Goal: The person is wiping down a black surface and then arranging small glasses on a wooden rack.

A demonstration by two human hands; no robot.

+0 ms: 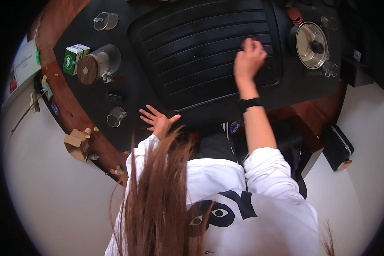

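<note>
A black ribbed tray point(195, 57) lies on the dark table mat. Over its right part is my right hand point(251, 59), fingers closed around a small dark reddish thing, too hidden to name, that shows at the fingertips. My left hand point(158, 120) is spread on or just above the mat by the tray's lower left corner and holds nothing. Left of it lies a clear glass cup point(116, 116). Farther up stand a glass pitcher with a wooden lid point(88, 69) and a green and white box point(75, 59). Another glass cup point(106, 21) is at the upper left.
At the right, a pot with a glass lid point(312, 45) stands near a folded red cloth point(294, 15) and small glass cups point(330, 68). An open cardboard box point(76, 144) sits at the wooden table's left edge. A black case point(337, 147) is low at the right.
</note>
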